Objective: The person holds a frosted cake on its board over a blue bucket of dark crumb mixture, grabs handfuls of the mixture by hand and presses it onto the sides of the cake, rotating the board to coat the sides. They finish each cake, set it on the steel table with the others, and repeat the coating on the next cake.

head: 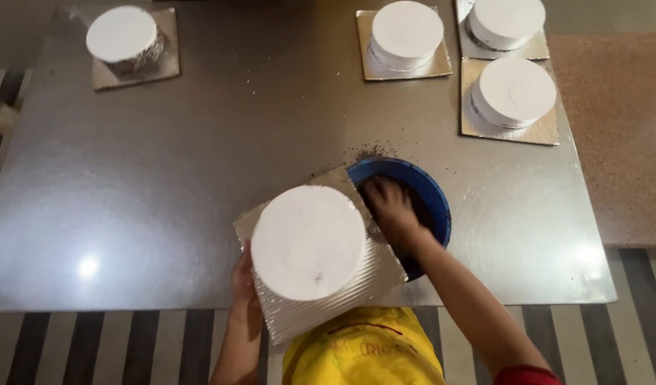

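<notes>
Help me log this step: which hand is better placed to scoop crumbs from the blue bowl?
Right. The right hand is already inside the blue bowl, while the left hand supports the board under the white cake.

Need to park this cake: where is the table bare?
The table is bare between the far-left cake and the blue bowl, including the near-left corner. The far right is crowded with three cakes. Crumbs lie behind the bowl.

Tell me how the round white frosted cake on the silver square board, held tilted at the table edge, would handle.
The round white frosted cake probably smears easily; its coating looks soft and smooth. Tilted on the silver corrugated square board, it could slide toward the blue round bowl. The board looks thin, so, supported only by the left hand, it may flex.
</notes>
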